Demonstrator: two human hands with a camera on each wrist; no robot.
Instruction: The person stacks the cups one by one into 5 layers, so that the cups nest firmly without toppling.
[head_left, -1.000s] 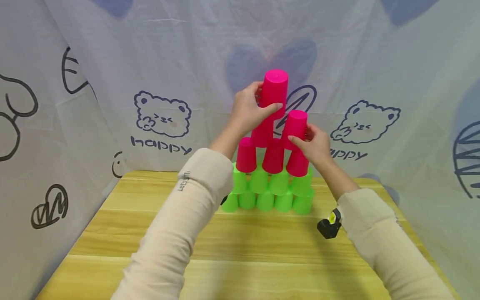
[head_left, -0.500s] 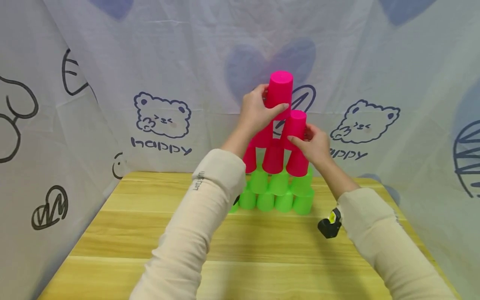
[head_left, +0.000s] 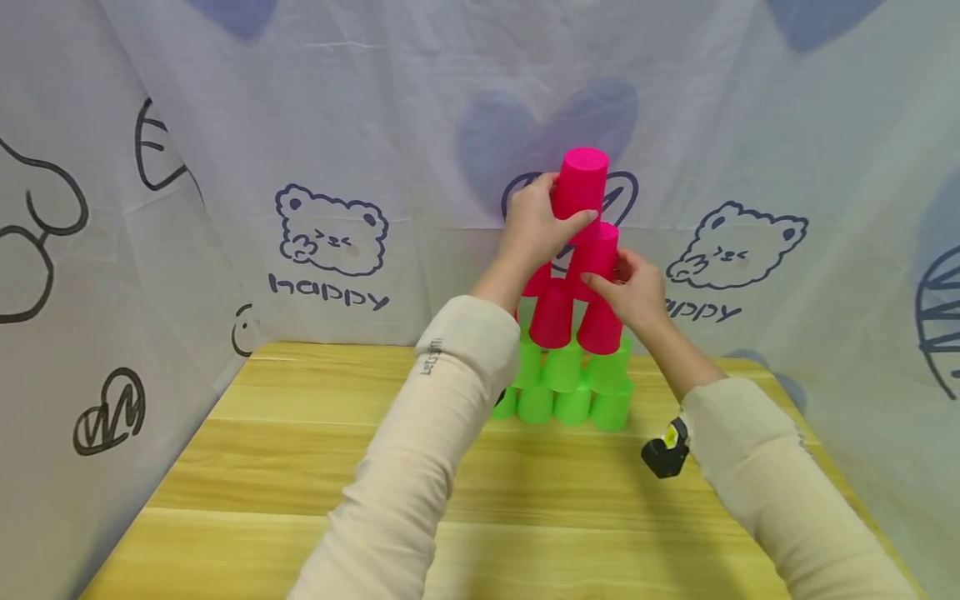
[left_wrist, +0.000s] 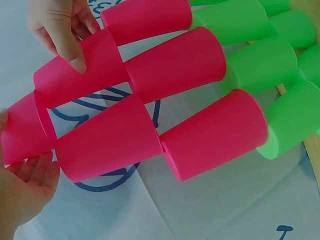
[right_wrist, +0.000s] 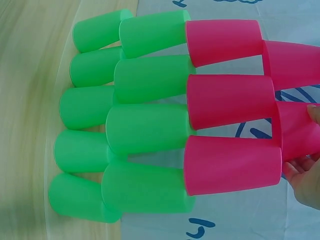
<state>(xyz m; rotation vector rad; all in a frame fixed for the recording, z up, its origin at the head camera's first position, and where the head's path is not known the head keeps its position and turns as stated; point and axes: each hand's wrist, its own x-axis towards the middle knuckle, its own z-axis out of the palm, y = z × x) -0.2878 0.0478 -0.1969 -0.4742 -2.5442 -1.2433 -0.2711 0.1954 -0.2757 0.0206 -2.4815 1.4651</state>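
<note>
Pink and green cups stand upside down in a stepped pyramid. My left hand grips the topmost pink cup, thumb in front. In the left wrist view this top cup has its rim against the bases of two pink cups, bridging them. My right hand holds the right one of that pair, a pink cup, its thumb on the near side. The left pink cup of the pair is mostly behind my left hand and wrist in the head view. Three pink cups form the row beneath.
Two rows of green cups carry the pink ones near the back of the wooden table. A printed white curtain hangs close behind. A black wrist device sits by my right sleeve.
My left hand has moved right and slightly down with the top cup, from above the left pink cup to between the pair. My right hand has stayed on its cup.
</note>
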